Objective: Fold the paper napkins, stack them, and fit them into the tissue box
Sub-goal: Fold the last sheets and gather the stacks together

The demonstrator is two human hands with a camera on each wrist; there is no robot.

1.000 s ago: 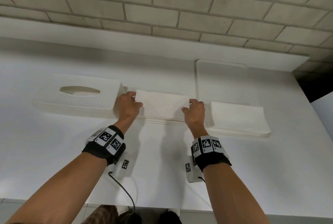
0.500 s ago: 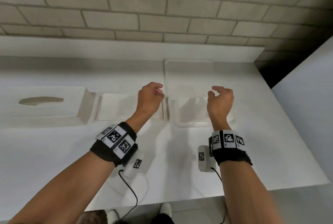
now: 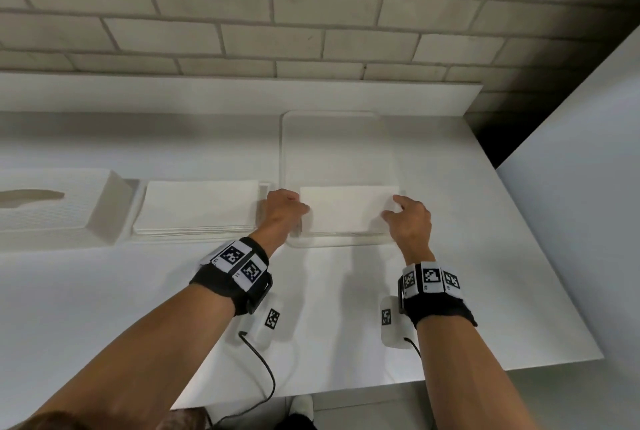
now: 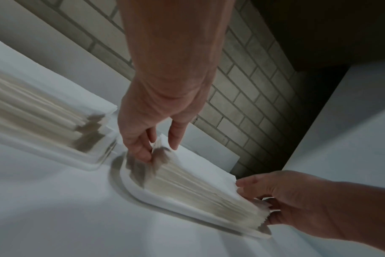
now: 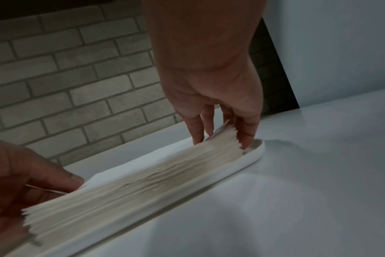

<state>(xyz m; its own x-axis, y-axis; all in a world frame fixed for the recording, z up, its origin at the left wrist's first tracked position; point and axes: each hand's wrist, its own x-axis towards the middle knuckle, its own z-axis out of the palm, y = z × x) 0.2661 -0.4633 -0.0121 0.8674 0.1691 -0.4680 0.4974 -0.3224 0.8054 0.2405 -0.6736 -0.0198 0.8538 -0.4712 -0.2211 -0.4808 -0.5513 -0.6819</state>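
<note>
Gripping opposite ends of the napkin stack (image 3: 343, 209) lying in the near end of the white tray (image 3: 332, 124), the left hand (image 3: 282, 209) and right hand (image 3: 410, 221) pinch its edges; farther left sit a second stack (image 3: 197, 206) and the tissue box (image 3: 52, 204).

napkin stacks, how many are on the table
2. One stack lies in the box base beside the lid. The other sits on the tray, left hand and right hand gripping its ends.
</note>
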